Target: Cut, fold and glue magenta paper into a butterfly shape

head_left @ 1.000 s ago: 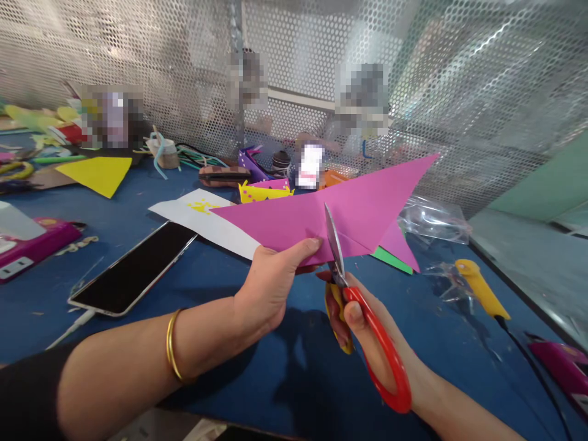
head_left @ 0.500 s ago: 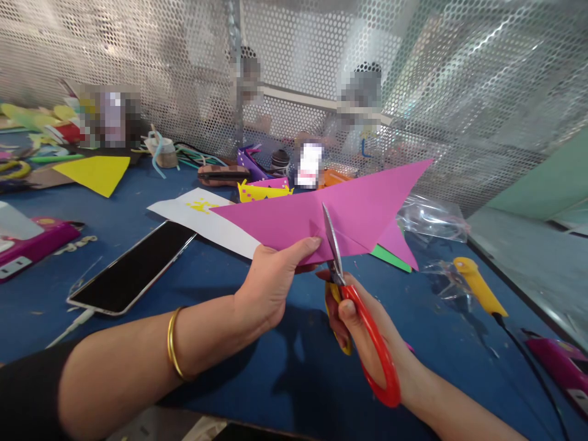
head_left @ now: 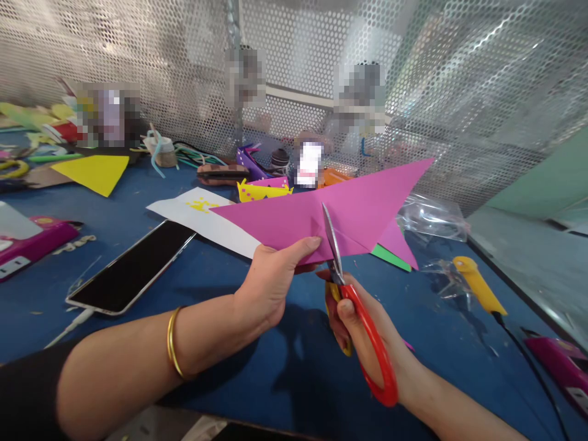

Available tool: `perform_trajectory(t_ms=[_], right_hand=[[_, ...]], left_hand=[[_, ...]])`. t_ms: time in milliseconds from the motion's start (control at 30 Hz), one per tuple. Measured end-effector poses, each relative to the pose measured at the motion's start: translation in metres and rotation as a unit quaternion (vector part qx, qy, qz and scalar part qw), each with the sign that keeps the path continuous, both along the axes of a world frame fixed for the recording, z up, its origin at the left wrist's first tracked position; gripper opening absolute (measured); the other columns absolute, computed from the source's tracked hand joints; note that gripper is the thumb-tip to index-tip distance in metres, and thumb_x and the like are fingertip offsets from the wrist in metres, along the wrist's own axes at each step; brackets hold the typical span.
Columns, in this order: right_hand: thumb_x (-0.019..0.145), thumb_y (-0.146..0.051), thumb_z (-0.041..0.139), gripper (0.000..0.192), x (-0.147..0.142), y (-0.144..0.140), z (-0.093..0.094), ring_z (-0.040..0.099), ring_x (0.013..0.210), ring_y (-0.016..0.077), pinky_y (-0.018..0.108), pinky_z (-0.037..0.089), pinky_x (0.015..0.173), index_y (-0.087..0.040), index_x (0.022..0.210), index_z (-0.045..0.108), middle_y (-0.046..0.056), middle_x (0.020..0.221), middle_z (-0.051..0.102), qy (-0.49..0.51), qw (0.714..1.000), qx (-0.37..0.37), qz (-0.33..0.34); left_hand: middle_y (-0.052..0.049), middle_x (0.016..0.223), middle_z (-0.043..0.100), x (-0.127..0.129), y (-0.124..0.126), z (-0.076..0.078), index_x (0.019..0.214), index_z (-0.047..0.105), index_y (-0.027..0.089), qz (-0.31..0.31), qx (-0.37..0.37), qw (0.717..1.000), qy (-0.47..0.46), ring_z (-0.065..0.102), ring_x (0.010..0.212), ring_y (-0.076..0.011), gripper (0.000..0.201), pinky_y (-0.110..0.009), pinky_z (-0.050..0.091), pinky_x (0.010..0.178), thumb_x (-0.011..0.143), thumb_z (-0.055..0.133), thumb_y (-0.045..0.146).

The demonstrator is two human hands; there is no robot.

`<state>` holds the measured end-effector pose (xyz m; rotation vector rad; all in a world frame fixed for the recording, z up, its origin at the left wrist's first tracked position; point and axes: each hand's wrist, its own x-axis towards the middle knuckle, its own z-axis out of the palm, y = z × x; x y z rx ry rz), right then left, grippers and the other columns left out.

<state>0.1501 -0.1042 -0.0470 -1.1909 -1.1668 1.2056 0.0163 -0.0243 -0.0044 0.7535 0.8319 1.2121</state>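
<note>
My left hand (head_left: 271, 282) pinches the lower edge of a magenta sheet of craft paper (head_left: 358, 211), thumb on top and fingers hidden beneath. The sheet is held above the blue table, with pointed corners at left and upper right. In my right hand (head_left: 367, 324) are scissors (head_left: 376, 349) with one red and one yellow handle; my thumb is in the red loop. One blade lies over the face of the sheet, just right of my left thumb, pointing away from me. The other blade is mostly hidden under the paper. A green piece (head_left: 390, 257) shows below the sheet's right part.
On the blue table (head_left: 220, 373) lie a phone (head_left: 133, 269) with a cable, white paper (head_left: 206, 223) with yellow bits, yellow paper (head_left: 96, 171), a yellow glue gun (head_left: 478, 285) and clear plastic wrap (head_left: 432, 217). Behind stands a perforated metal screen (head_left: 174, 67); people show through it.
Almost nothing differs. Both hands, the sheet and the scissors stay in nearly the same place; the view shifts very slightly.
</note>
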Motion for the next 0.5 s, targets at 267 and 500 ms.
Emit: perform_trajectory(t_ms=[267, 500], right_hand=[[0.079, -0.075, 0.065, 0.057, -0.0005, 0.0004, -0.002, 0.03, 0.048, 0.007, 0.023, 0.031, 0.037, -0.027, 0.108, 0.059, -0.007, 0.072, 0.039, 0.013, 1.0, -0.003, -0.011], [0.078, -0.076, 0.065, 0.058, 0.0, 0.0025, -0.0072, 0.028, 0.047, 0.0068, 0.023, 0.03, 0.035, -0.027, 0.11, 0.057, -0.006, 0.073, 0.039, 0.015, 1.0, -0.002, -0.018]], left_hand=[[-0.004, 0.08, 0.074, 0.0002, 0.0, 0.0025, 0.084, 0.075, 0.013, -0.005, -0.011, 1.0, -0.007, 0.068, 0.071, -0.016, 0.028, -0.032, 0.06, 0.074, 0.063, 0.087, 0.027], [-0.005, 0.083, 0.075, 0.0005, -0.0006, 0.0031, 0.085, 0.076, 0.013, -0.005, -0.014, 1.0, -0.007, 0.069, 0.074, -0.0173, 0.031, -0.033, 0.06, 0.075, 0.061, 0.088, 0.028]])
